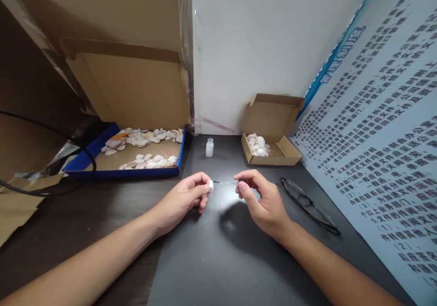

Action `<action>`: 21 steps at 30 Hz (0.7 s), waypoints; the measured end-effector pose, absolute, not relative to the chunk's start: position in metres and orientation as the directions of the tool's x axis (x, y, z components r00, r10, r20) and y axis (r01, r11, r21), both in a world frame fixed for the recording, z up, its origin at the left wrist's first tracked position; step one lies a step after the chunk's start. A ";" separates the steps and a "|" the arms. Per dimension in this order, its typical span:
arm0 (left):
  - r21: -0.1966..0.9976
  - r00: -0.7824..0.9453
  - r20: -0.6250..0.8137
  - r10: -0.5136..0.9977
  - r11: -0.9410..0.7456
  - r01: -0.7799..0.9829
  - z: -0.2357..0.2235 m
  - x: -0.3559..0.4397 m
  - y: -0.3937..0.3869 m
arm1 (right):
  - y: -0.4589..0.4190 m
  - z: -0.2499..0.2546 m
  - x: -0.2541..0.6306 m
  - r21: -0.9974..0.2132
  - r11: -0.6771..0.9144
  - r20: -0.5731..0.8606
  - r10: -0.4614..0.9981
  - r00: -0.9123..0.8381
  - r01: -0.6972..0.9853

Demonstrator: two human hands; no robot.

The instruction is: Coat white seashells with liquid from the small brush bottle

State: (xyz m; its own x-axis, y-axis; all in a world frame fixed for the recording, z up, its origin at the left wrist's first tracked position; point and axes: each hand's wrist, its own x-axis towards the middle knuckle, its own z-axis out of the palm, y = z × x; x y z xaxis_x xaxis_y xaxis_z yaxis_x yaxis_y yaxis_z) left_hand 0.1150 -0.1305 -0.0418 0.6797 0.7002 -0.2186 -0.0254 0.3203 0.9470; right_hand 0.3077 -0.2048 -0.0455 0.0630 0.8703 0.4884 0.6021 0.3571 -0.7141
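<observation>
Shell [210, 186], small and white, sits pinched between the left hand's [193, 191] thumb and fingers. The right hand [261, 196] grips a dark cap [241, 181] in a closed pinch, its thin brush [221, 183] pointing left, the tip near the shell. Beyond the hands on the bench [194, 260], an uncapped bottle [209, 148] stands upright between a blue-edged box of shells [123, 173] at left and a smaller box [273, 160] at right.

Office-like desk [78, 219] beside wall-sized rules poster [385, 160]
</observation>
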 end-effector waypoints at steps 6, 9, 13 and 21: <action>0.954 0.679 -0.210 0.703 0.298 -0.014 -0.041 0.116 -0.131 | -0.205 -0.043 0.306 -0.681 0.357 0.508 0.859 0.062 0.639; 0.952 0.681 -0.206 0.703 0.304 -0.026 -0.042 0.116 -0.131 | -0.205 -0.043 0.306 -0.715 0.355 0.497 0.864 0.081 0.602; 0.948 0.692 -0.198 0.694 0.316 -0.046 -0.043 0.116 -0.130 | -0.205 -0.044 0.306 -0.703 0.357 0.480 0.877 0.039 0.615; 0.943 0.690 -0.200 0.696 0.328 -0.058 -0.042 0.116 -0.130 | -0.206 -0.047 0.308 -0.769 0.354 0.443 0.895 0.044 0.533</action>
